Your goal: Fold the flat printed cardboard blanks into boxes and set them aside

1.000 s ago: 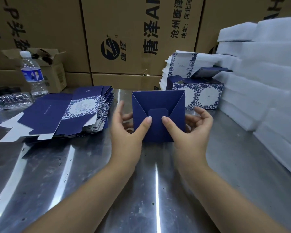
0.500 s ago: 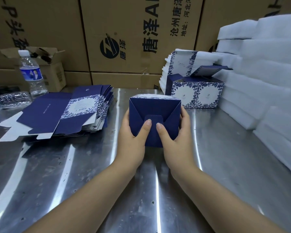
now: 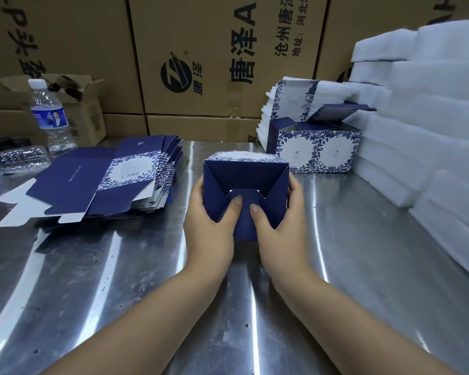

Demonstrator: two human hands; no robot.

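While the left hand point(image 3: 210, 234) and the right hand point(image 3: 279, 234) each grip a side of the half-formed box point(image 3: 244, 177) at frame centre, over the steel table point(image 3: 119, 293), both thumbs point(image 3: 234, 206) press its bottom tongue flap point(image 3: 244, 223) inward. The step should go well if the thumbs push evenly at the tongue's middle until it tucks behind the side flaps, with the fingers bracing the walls square. Flat blanks point(image 3: 125, 182) lie left of centre; a finished box point(image 3: 314, 147) stands at upper right.

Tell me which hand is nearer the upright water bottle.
Left. The left hand grips the box at its left, toward the bottle; the right hand grips its right side, farther off.
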